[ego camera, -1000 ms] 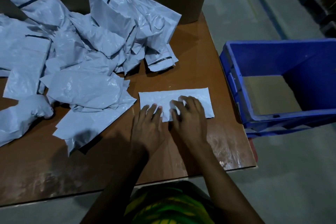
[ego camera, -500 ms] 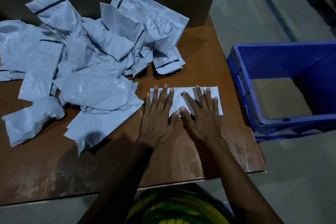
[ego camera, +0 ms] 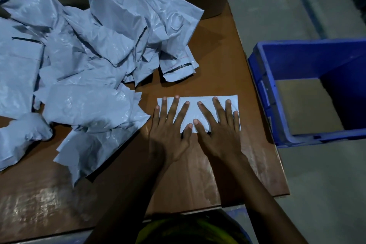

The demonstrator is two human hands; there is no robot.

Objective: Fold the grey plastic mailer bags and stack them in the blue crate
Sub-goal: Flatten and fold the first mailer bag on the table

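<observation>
We've got one folded grey mailer (ego camera: 193,114) lying flat near the right edge of the table (ego camera: 198,174). It's a neat wide rectangle pinned under our left hand (ego camera: 168,134) and right hand (ego camera: 219,134), fingers spread. The other mailers (ego camera: 89,61) sit in a crumpled heap to its left, some showing dark seal strips. The blue crate (ego camera: 297,53) sits just off the table's right side, open top, tan bottom showing.

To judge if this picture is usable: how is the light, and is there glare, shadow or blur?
Head view: dim light overall; dull glare streaks on the table near its front edge; dark shadow under the pile of bags; the left hand, right hand and folded bag are sharp.
</observation>
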